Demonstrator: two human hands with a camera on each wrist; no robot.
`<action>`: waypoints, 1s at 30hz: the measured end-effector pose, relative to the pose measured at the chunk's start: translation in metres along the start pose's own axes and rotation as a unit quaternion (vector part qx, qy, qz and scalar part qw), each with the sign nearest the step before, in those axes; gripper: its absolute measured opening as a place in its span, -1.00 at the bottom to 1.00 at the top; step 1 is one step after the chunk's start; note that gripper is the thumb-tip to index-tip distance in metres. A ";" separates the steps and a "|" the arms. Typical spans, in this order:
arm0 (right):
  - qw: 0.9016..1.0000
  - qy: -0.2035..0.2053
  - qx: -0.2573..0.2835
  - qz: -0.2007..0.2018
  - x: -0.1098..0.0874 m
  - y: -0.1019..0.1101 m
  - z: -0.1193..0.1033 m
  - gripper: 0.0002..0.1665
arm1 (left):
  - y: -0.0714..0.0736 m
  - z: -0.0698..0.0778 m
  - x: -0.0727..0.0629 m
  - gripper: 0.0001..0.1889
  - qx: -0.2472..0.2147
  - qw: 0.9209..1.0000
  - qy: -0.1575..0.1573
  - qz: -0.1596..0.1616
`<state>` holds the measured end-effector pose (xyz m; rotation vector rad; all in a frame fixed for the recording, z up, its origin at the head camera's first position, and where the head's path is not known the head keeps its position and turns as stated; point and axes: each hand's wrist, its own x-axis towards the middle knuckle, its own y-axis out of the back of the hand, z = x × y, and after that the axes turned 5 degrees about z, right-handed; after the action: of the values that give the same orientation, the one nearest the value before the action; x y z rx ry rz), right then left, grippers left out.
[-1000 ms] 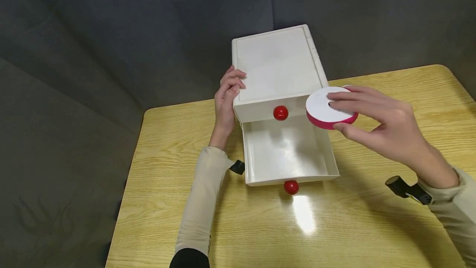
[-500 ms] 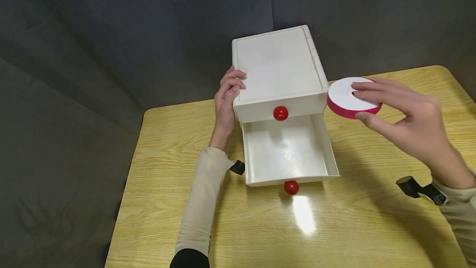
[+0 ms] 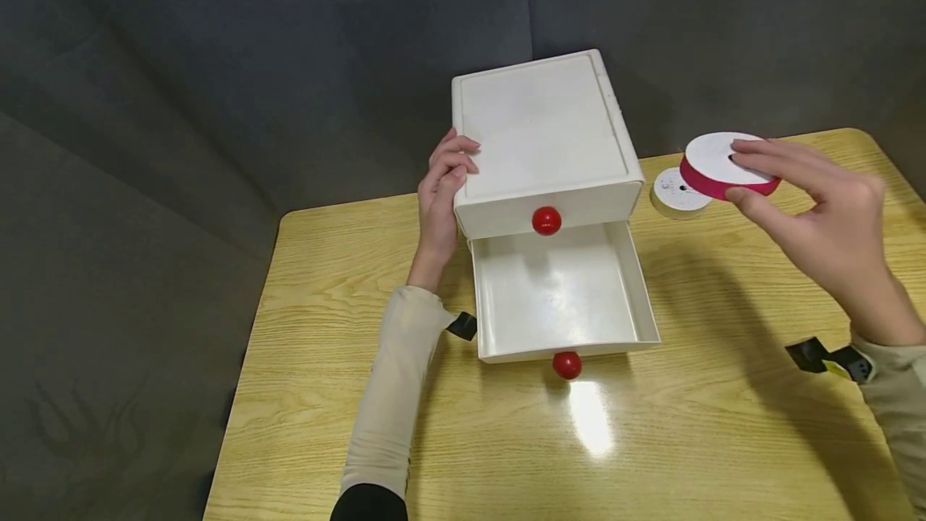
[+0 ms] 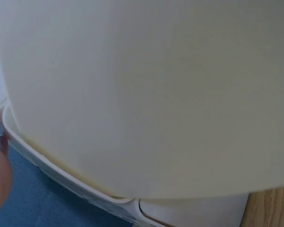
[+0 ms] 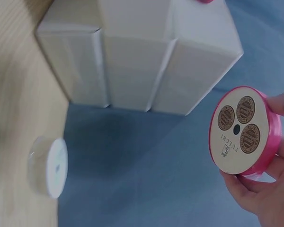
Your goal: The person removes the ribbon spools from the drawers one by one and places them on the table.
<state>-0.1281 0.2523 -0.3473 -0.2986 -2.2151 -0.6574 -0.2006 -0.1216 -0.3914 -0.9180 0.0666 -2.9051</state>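
Observation:
My left hand (image 3: 439, 195) rests against the left side of a white drawer unit (image 3: 538, 127), its fingertips over the top edge. In the left wrist view only a bit of this hand shows, beside a broad pale surface. The unit's lower drawer (image 3: 557, 296) is pulled out, with a red knob (image 3: 567, 365) on its front; another red knob (image 3: 546, 220) is on the drawer above. My right hand (image 3: 825, 215) grips a spool of pink ribbon (image 3: 712, 155) by its rim, in the air right of the unit. Its printed face (image 5: 235, 130) shows in the right wrist view.
A second, pale ribbon spool (image 3: 678, 193) lies on the wooden table (image 3: 325, 360) just right of the unit, partly behind the pink spool. A dark cloth (image 3: 347, 63) hangs behind the table and along its left side.
My right hand has moved the pink ribbon spool to the right and farther back, away from the pulled-out drawer. The pale spool has come into view. My left hand stays in place.

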 end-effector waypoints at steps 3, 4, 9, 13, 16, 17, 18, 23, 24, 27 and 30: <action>1.000 -0.013 -0.023 0.005 -0.003 0.002 0.014 -0.60 | 0.000 0.000 0.000 -0.70 -0.002 1.000 -0.003 -0.002; 0.999 -0.020 -0.030 0.009 -0.004 0.002 0.018 -0.62 | 0.000 0.000 0.000 -0.70 -0.002 1.000 -0.003 -0.002; 0.996 -0.048 -0.065 0.030 -0.007 0.000 0.037 -0.67 | -0.001 0.000 0.000 -0.71 -0.001 1.000 0.000 0.000; 0.993 -0.063 -0.088 0.037 -0.009 0.001 0.053 -0.66 | -0.001 0.000 0.001 -0.70 -0.003 1.000 0.003 0.001; 0.992 -0.077 -0.095 0.036 -0.012 0.001 0.063 -0.65 | -0.001 0.000 0.001 -0.71 -0.005 1.000 0.003 -0.001; 0.991 -0.081 -0.096 0.034 -0.013 0.002 0.066 -0.65 | -0.001 -0.001 0.001 -0.71 -0.006 1.000 0.002 -0.001; 0.991 -0.086 -0.097 0.032 -0.014 0.002 0.069 -0.65 | -0.001 -0.001 0.001 -0.71 -0.006 1.000 0.001 -0.001; 0.989 -0.103 -0.102 0.024 -0.017 0.003 0.084 -0.63 | 0.000 -0.001 0.001 -0.70 -0.002 1.000 -0.003 -0.001; 0.988 -0.109 -0.105 0.023 -0.017 0.003 0.087 -0.63 | 0.000 -0.001 0.001 -0.70 -0.001 1.000 -0.003 -0.001; 0.983 -0.139 -0.122 0.011 -0.018 0.002 0.095 -0.61 | 0.000 -0.002 0.002 -0.70 -0.005 1.000 -0.002 0.000; 0.976 -0.170 -0.133 -0.005 -0.018 0.002 0.102 -0.59 | -0.001 -0.002 0.002 -0.70 -0.009 1.000 -0.001 0.002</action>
<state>-0.1794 0.3091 -0.4169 -0.5736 -2.4501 -0.9723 -0.2034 -0.1206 -0.3916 -0.9234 0.0961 -2.9039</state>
